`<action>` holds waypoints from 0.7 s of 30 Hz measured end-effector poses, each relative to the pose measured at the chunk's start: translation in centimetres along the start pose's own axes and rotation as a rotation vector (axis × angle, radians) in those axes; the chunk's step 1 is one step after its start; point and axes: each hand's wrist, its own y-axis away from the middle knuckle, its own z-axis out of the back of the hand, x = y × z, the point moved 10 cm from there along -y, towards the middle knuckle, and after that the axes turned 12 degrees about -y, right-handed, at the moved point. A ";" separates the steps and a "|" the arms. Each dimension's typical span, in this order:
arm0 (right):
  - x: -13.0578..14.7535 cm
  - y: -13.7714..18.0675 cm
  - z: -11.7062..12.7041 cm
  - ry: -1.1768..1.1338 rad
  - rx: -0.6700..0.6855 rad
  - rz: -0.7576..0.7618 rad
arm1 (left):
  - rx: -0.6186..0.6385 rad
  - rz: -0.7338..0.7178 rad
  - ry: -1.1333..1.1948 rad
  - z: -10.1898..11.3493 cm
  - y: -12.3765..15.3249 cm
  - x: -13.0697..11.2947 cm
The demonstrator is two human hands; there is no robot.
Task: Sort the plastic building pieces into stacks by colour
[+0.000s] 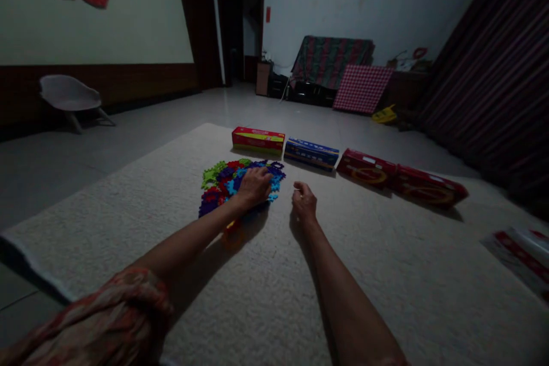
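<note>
Apparently light and stiff, going by the head view: toothed pieces (212,176) in green, red, purple and blue, plastic by the look of them, heaped loosely on the pale mat (257,309), this side of a red-and-green box (258,140), a blue box (311,154) and dark red boxes (366,170). At the near edge of the heap, an orange piece (233,235). Over the right side of the heap, the left hand (255,186), palm down, fingers bent over blue pieces; cannot tell whether clamped on one or merely resting, with the back of the hand in the way. Just beside the heap, apart from it, the right hand (304,201), low by the mat, fingers curled in toward the thumb; cannot make out any piece between the fingertips, nor any contact of tip with tip. Likely hard to bend, perhaps a bit slick on the flat faces, and prone to catching tooth on tooth. Best to take hold by the rim, thumb and forefinger across opposite teeth, with only a gentle pinch.
</note>
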 end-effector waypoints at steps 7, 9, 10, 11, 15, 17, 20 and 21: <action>-0.6 -0.4 -1.3 0.020 -0.016 0.044 | 0.193 0.034 0.032 -5.6 -11.1 0.2; -0.6 -0.1 -1.4 0.009 0.003 0.059 | 0.279 0.013 0.039 -7.8 -12.8 0.2; -0.6 0.0 -1.4 0.006 0.009 0.062 | 0.321 0.006 0.042 -8.7 -13.3 0.4; -0.7 -0.1 -1.4 0.003 0.013 0.062 | 0.363 0.005 0.045 -9.6 -13.8 0.7; -0.5 -0.3 -1.3 -0.001 0.015 0.061 | 0.544 0.035 0.069 -12.1 -13.9 2.3; -0.3 -0.4 -1.4 0.003 0.014 0.073 | 0.590 0.023 0.095 -12.5 -13.4 2.8; -0.1 -0.2 -1.5 0.019 0.014 0.080 | 0.585 -0.035 0.115 -12.2 -12.5 3.1; -0.1 -0.2 -1.5 0.025 0.013 0.082 | 0.583 -0.055 0.113 -12.1 -12.1 3.3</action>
